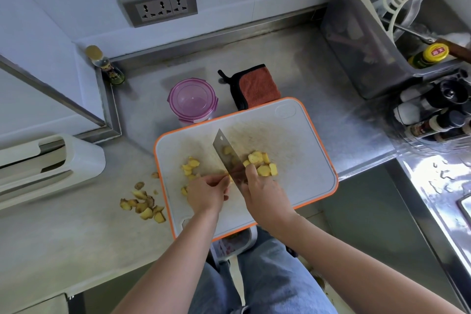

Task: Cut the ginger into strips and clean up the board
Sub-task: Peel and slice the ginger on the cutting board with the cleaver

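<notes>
Steel counter (293,79). On the board (305,160), your right hand (265,196) grips the knife (225,150); your left hand (207,192) pinches a piece of ginger (263,169).

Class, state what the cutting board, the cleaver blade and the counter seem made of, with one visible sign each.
Cutting board: probably plastic, matt white with a moulded orange rim and brownish stains. Cleaver blade: looks like steel, smooth grey and mirror-like, reflecting ginger pieces. Counter: likely brushed stainless steel, grey with soft glare.
</notes>
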The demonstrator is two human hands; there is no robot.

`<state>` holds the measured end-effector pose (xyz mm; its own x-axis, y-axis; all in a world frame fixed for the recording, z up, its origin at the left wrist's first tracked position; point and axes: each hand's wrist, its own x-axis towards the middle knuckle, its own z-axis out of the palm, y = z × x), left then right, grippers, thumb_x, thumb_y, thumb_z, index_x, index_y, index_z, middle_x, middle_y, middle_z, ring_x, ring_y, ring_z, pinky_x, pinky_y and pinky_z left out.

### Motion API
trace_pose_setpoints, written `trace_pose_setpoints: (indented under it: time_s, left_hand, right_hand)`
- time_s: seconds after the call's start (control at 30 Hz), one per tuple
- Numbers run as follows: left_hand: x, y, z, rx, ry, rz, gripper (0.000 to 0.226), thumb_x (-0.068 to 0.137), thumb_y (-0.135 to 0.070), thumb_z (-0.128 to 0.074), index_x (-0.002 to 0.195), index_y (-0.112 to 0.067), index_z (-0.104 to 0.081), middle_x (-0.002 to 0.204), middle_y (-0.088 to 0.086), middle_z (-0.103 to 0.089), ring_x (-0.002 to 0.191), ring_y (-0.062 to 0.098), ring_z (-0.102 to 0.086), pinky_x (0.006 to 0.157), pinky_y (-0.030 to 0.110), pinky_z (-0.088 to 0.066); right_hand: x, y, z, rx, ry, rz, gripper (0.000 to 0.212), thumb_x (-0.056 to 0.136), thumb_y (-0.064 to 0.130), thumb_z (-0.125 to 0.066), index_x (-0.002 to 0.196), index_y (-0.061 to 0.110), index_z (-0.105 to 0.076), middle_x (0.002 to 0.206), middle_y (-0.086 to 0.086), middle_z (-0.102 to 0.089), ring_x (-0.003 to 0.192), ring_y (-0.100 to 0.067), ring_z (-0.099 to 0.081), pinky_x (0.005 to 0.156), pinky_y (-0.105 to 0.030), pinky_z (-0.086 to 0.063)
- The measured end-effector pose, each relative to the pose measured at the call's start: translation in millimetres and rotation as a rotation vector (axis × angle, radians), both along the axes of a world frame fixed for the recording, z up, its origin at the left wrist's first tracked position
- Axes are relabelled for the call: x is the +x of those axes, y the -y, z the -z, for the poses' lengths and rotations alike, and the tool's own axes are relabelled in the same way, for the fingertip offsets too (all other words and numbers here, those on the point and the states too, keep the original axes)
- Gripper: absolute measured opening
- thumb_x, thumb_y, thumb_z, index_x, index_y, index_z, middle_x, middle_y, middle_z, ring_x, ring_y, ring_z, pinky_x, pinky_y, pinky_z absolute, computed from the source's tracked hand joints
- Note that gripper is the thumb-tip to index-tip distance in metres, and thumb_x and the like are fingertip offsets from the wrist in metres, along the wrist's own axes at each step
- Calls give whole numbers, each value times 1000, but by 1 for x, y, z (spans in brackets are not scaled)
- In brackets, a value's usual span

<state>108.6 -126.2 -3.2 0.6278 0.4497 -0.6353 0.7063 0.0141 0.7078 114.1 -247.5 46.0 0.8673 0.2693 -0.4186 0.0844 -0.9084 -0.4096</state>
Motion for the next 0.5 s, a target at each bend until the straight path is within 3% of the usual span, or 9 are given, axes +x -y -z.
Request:
trace_pose_setpoints:
  time_s: [0.13,0.2,0.27,0.37,0.5]
  left_hand:
    - [-1,1,2,43,6,30,15,83,-15,-75,69,-22,-72,59,0,-69,50,14,-62,71,42,-60]
    - [-1,2,1,55,22,26,6,84,-14,-74,77,-15,-75,63,1,-70,50,14,-63,67,39,-60]
    - [-2,4,1,70,33,27,6,85,-13,-73,87,-8,-76,68,2,-70,49,12,-63,60,31,-58]
    - [-3,5,2,112,52,63,7,86,-13,-71,85,-9,-76,66,0,-69,46,4,-62,53,17,-50]
    - [-4,6,4,176,86,120,14,86,-13,-70,73,-12,-75,62,0,-69,62,17,-68,62,27,-50]
  right_hand:
    - [-2,-1,1,-42,-16,-7,18,99,18,-38,116,12,-36,90,-12,-57,71,-26,-51,58,-35,-44]
    - [-3,0,0,-50,-25,-10,17,100,18,-38,116,12,-37,87,-11,-56,70,-25,-51,58,-35,-44]
    - [-5,1,-3,-72,-49,-21,18,99,15,-37,117,12,-35,83,-9,-53,68,-24,-49,57,-34,-39]
    - [-8,2,-7,-93,-73,-27,20,97,11,-36,117,12,-34,77,-5,-46,68,-25,-46,55,-32,-32]
    - [-3,-4,-7,-93,-80,-5,19,95,7,-37,114,12,-35,76,-4,-46,67,-23,-47,52,-29,-31]
